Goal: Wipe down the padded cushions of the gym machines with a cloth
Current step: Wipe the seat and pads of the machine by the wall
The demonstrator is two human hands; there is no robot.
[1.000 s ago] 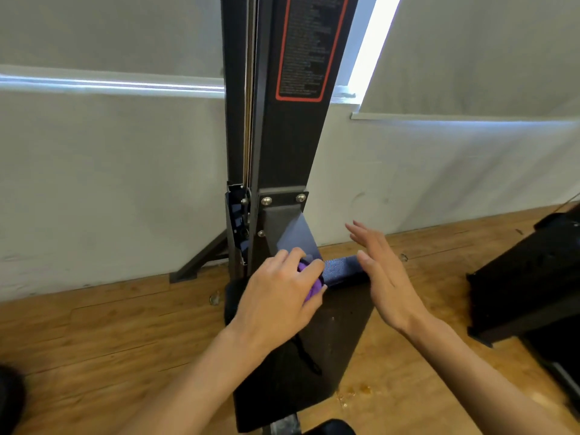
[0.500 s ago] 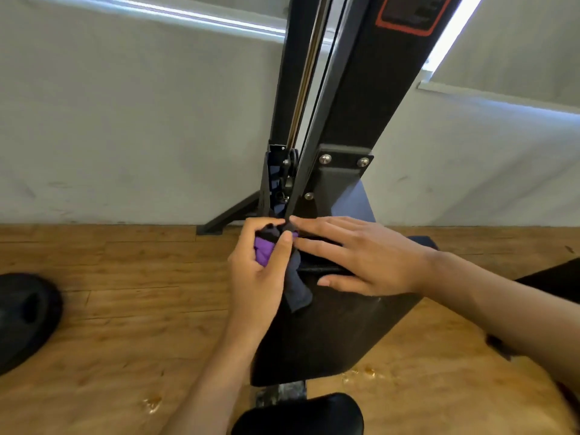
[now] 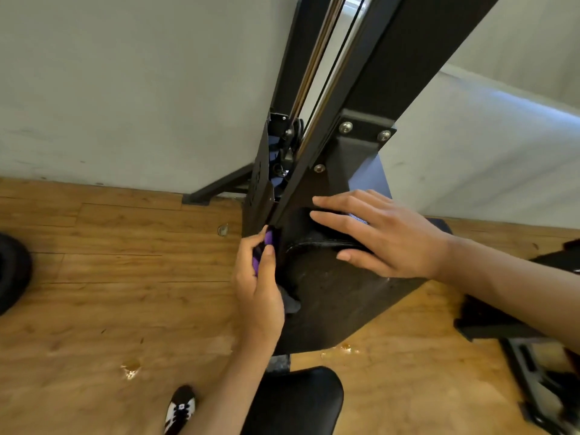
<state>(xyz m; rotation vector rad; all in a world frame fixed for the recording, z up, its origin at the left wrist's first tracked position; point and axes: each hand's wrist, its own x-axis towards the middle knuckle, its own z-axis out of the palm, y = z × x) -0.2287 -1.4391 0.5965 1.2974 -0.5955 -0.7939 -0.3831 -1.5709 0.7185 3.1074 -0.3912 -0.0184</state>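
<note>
The left hand (image 3: 257, 290) grips what seems a purple cloth (image 3: 268, 240) at the pad's (image 3: 332, 304) left edge; the right hand (image 3: 392, 237) lies flat on top.

Two hands are showing: one left hand (image 3: 257, 287) and one right hand (image 3: 386, 237). One cloth (image 3: 268, 239) is peeking out of the left hand. Three bolts (image 3: 345, 127) are shining on one machine frame (image 3: 408, 58). One seat pad (image 3: 295, 400), one shoe (image 3: 180, 409) and one weight plate (image 3: 12, 271) are also sitting in view.
</note>
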